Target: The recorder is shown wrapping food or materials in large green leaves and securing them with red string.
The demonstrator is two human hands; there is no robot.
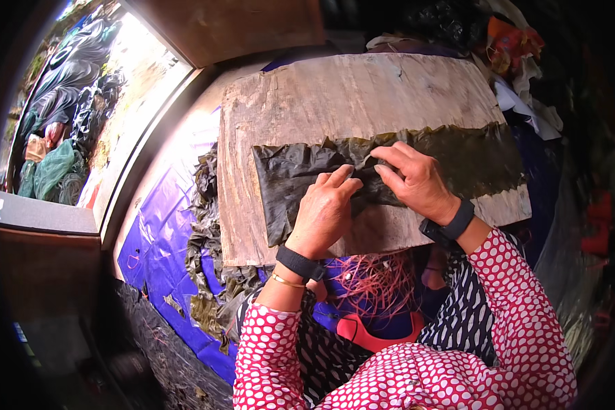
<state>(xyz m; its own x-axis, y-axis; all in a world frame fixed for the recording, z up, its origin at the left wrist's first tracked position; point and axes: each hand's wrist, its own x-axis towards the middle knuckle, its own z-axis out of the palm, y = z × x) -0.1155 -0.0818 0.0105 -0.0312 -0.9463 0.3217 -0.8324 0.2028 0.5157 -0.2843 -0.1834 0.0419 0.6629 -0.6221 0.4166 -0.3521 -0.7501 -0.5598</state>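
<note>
A long, dark green-brown leaf sheet (468,156), which looks like kelp, lies across a worn wooden board (290,102). Its upper edge is ruffled, and its left part is creased and darker. My left hand (323,208) has its fingers bent together on the middle of the sheet, pinching a fold. Just right of it, my right hand (420,179) pinches the sheet near its upper edge with thumb and forefinger. The fingertips of the two hands are a short way apart. What lies directly under them is partly hidden.
Crumpled leaf pieces (205,205) lie along the board's left side on blue plastic sheeting (158,236). Loose pink strings (376,283) are heaped below the board between my legs. An open doorway with a sill (48,217) is at left; bags and cloths (512,48) crowd the far right.
</note>
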